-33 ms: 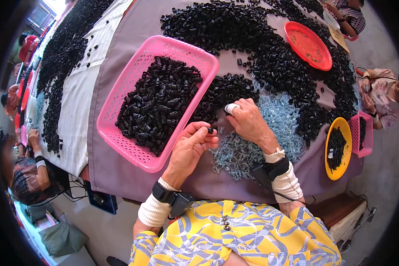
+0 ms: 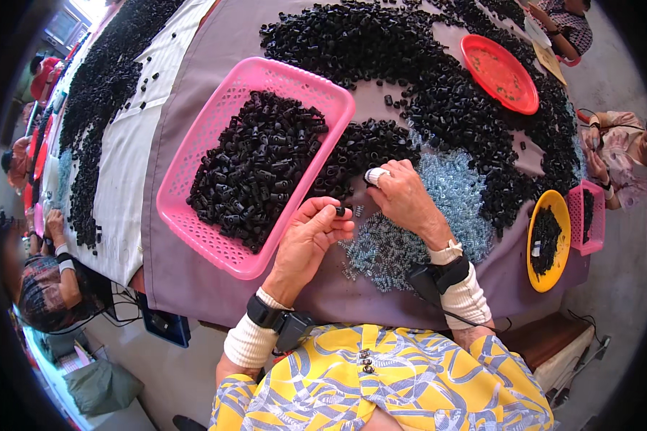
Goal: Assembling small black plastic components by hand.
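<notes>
Between the thumb and fingers of my left hand is a small black plastic cord-lock part. My right hand is just to its right, knuckles up and fingers curled down at the edge of a heap of black plastic parts. White tape wraps one of its fingers; what its fingertips pinch is hidden. Under and beside the right hand spreads a pile of small silvery springs. Left of my hands stands a pink perforated basket holding many black cord locks.
More black parts cover the far table. A red plate sits among them at far right. A yellow plate and a small pink basket hold black pieces near the right edge. Other people work at left and right.
</notes>
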